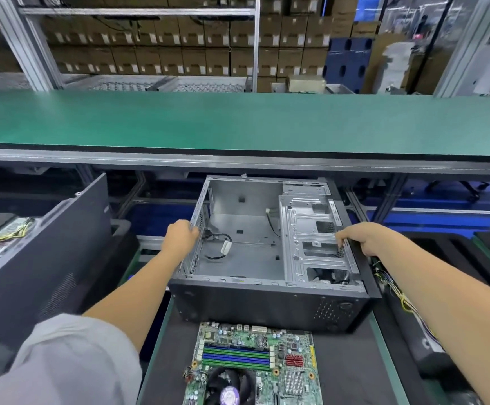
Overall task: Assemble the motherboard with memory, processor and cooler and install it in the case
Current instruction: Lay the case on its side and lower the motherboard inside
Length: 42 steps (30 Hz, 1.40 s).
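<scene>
Nearest the camera, the motherboard (254, 365) is laid flat on the dark work surface (346, 372), with green and blue memory slots and a black cooler (229, 387) with a purple hub seen on it, just in front of the open case (267, 252). The case's left metal wall is gripped by the left hand (180, 236) with fingers curled over its edge, while its right edge beside the drive cage is grasped by the right hand (363, 238). A green conveyor belt (237, 121) is seen beyond the case, and a dark side panel (47, 258) is leaned at the left.
</scene>
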### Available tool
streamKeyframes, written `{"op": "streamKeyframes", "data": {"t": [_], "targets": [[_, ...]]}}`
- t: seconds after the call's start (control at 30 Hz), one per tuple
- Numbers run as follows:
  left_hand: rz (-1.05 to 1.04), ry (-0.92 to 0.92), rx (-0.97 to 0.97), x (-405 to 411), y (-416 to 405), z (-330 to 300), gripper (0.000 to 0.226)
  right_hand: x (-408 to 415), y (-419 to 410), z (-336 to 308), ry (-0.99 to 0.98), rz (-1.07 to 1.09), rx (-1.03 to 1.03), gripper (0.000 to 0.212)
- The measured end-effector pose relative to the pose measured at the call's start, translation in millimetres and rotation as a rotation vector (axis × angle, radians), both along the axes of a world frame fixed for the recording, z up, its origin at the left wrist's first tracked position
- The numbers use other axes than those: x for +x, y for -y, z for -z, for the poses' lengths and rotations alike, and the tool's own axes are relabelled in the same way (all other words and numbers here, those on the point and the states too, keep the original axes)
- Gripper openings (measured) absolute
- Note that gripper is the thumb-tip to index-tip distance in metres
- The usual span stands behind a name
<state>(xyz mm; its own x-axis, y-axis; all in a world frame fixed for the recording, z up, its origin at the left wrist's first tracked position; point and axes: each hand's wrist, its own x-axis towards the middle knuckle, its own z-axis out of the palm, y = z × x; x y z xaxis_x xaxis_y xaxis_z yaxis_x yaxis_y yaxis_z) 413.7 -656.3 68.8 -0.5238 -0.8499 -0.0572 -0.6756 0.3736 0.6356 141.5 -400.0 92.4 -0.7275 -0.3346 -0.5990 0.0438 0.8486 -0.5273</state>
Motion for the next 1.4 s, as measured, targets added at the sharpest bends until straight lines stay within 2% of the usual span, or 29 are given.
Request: {"op": "streamKeyframes", "data": {"t": [0.1, 0.23, 0.37, 0.47, 0.57, 0.67, 0.7, 0.8, 0.83, 0.93, 1.0, 1.1, 1.17, 1.2, 1.27, 1.33, 1.4], "targets": [[-0.004, 0.015, -0.019, 0, 0, 4, 0.040, 0, 0, 2, -0.013, 0.007, 0.007, 0.051], [0.002, 0.059, -0.083, 1, -7, 1, 0.030, 15, -1, -2, -0.134, 0.020, -0.016, 0.037], [0.054, 0.103, -0.234, -2, -24, -8, 0.022, 40, 5, -7, -0.346, -0.033, -0.050, 0.060], [0.116, 0.075, -0.265, -6, -48, -24, 0.022, 68, 10, -22, -0.437, -0.129, -0.059, 0.060], [0.237, 0.095, -0.257, -6, -83, -41, 0.026, 103, 12, -42, -0.348, -0.179, -0.139, 0.049], [0.306, 0.128, -0.241, 4, -121, -56, 0.031, 138, 7, -55, -0.279, -0.238, -0.207, 0.049], [0.341, 0.133, -0.228, 10, -133, -59, 0.033, 150, 5, -56, -0.247, -0.258, -0.252, 0.044], [0.471, 0.107, -0.138, 35, -158, -58, 0.034, 187, -7, -44, -0.157, -0.318, -0.385, 0.012], [0.515, 0.103, -0.127, 46, -165, -55, 0.033, 199, -11, -36, -0.127, -0.343, -0.425, 0.009], [0.631, 0.160, -0.159, 80, -182, -38, 0.026, 236, -30, -10, -0.128, -0.469, -0.451, 0.025], [0.653, 0.211, -0.155, 101, -187, -21, 0.023, 256, -42, 12, -0.174, -0.648, -0.391, 0.044], [0.622, 0.248, -0.100, 128, -185, 3, 0.024, 281, -55, 55, -0.214, -0.954, -0.143, 0.098], [0.568, 0.218, -0.078, 141, -179, 12, 0.025, 295, -58, 79, -0.284, -1.029, -0.032, 0.120], [0.550, 0.196, -0.073, 146, -176, 15, 0.025, 302, -57, 88, -0.359, -1.025, -0.010, 0.122], [0.518, 0.136, -0.057, 154, -169, 18, 0.023, 307, -52, 95, -0.467, -0.983, -0.033, 0.111], [0.466, 0.053, -0.021, 161, -161, 18, 0.019, 306, -49, 92, -0.464, -0.944, -0.064, 0.095], [0.412, -0.027, 0.009, 168, -151, 15, 0.015, 304, -51, 87, -0.437, -0.945, -0.064, 0.095]]}}
